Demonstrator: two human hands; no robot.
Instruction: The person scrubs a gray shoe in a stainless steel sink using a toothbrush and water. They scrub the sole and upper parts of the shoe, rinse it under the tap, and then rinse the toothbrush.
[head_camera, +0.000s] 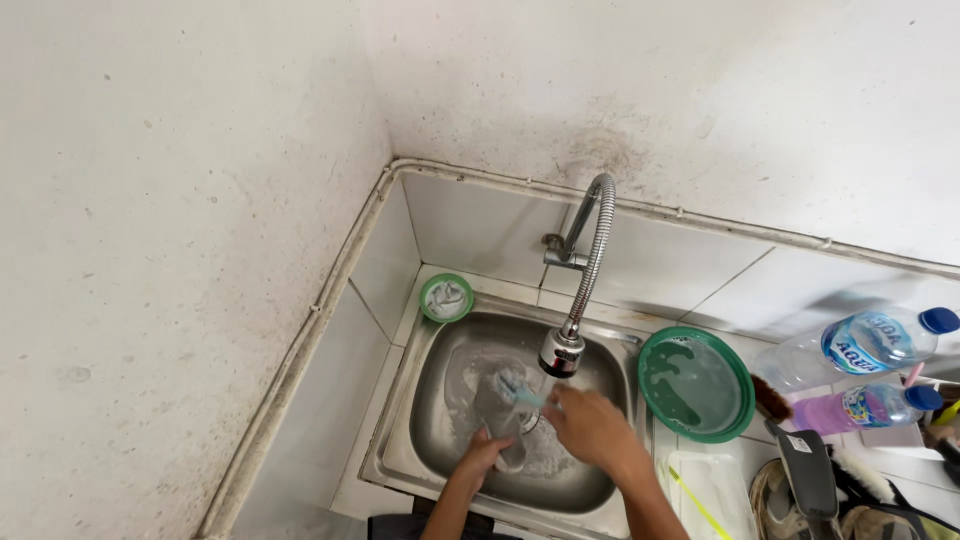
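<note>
left hand grips a glass in the sink, right hand pinches a brush; its bristles are hard to make out.

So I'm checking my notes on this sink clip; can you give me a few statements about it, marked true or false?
1. The left hand holds a grey shoe over the steel sink. True.
2. The right hand is empty. False: it holds a light blue brush against the shoe.
3. The flexible metal tap hangs over the sink. True.
4. The small green tub sits at the sink's front right corner. False: it stands at the back left corner.
5. The large green lid lies inside the basin. False: it rests on the counter to the right.
</note>
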